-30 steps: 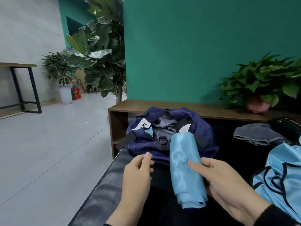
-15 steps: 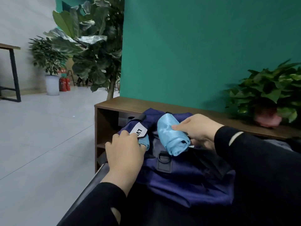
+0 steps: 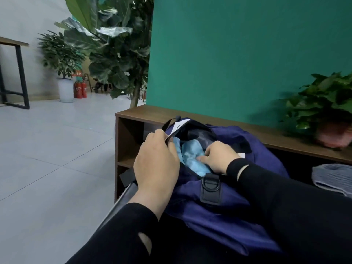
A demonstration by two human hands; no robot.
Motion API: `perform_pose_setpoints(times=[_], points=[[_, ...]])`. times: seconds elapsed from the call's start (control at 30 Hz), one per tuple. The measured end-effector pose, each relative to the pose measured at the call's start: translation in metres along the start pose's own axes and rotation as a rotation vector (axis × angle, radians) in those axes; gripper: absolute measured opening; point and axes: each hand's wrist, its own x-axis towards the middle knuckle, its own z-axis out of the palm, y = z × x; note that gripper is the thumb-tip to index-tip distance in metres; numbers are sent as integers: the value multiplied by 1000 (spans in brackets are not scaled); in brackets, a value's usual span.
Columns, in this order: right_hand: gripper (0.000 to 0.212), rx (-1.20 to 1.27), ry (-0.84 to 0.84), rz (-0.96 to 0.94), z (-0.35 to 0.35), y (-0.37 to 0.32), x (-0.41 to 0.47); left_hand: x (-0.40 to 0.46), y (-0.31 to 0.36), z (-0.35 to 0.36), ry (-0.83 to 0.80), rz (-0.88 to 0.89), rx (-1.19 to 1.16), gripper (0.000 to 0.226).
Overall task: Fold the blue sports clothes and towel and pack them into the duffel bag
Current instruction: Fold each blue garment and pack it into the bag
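Note:
The navy duffel bag (image 3: 224,212) lies on a black bench in front of me, its mouth open toward the wall. My left hand (image 3: 156,164) grips the bag's near-left opening edge and holds it up. Inside the opening lies the rolled light-blue garment (image 3: 192,159). My right hand (image 3: 219,157) reaches into the opening with curled fingers pressing on that roll. A grey towel (image 3: 333,178) lies at the right edge, partly cut off by the frame.
A low wooden shelf (image 3: 209,117) runs behind the bag along the teal wall, with a potted plant (image 3: 329,111) on its right end. A tall leafy plant (image 3: 114,54) stands left of the wall. Tiled floor (image 3: 47,159) extends to the left.
The light-blue roll went from above the bag down into its opening with my right hand. My left hand has pulled the bag's edge up and open.

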Motion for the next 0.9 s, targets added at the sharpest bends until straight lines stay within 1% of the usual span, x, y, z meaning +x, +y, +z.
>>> perform_pose_setpoints(times=[0.03,0.07,0.1,0.13,0.17,0.2,0.27,0.3,0.33,0.43,0.5,0.53,0.57,0.6,0.63,0.67,0.7,0.73,0.77,0.83,0.9], points=[[34,-131,88,-69,3,0,-3,0,-1,0,-1,-6,-7,17],[35,-141,166,-135,3,-2,-7,0,-1,0,-6,-9,-8,17],[35,-79,197,-216,1,-3,-10,-1,-1,0,-15,-10,-7,17],[37,-30,181,-306,-1,-3,-13,-1,-1,0,-23,-9,-10,17],[40,-21,100,-370,-3,-3,-15,-1,0,0,-27,-6,-14,18],[44,-58,-18,-408,-3,-3,-16,-2,0,0,-33,-5,-13,18],[52,-157,-271,-394,-1,-2,-18,-2,-1,1,-48,-5,-4,18],[53,-195,-347,-365,1,-2,-16,-1,-2,1,-54,-5,-2,18],[52,-236,-386,-345,3,-3,-14,-1,-2,1,-59,-5,-3,18],[47,-327,-421,-338,8,-16,-8,-1,-2,2,-70,6,-14,18],[46,-303,-424,-327,6,-21,-9,-1,-2,3,-70,4,-18,18],[44,-266,-400,-305,5,-21,-10,0,-4,3,-70,1,-20,18],[40,-201,-342,-287,3,-19,-12,1,-5,4,-73,0,-22,18],[32,-121,-247,-270,-1,-16,-15,0,-5,4,-82,2,-20,19],[26,-28,-114,-258,-6,-13,-19,-1,-5,4,-93,5,-13,22],[26,17,22,-284,-12,-10,-25,-2,-5,3,-105,9,-1,26],[32,85,145,-302,-20,-5,-33,-3,-4,2,-115,16,16,31],[39,229,238,-281,-27,-1,-47,-5,-3,1,-114,31,46,37],[43,379,313,-251,-32,3,-63,-6,-2,1,-95,57,94,41],[41,600,440,-193,-39,10,-109,-11,3,-3,-12,126,171,43],[37,707,528,-134,-38,19,-160,-25,16,-10,94,268,85,38]])
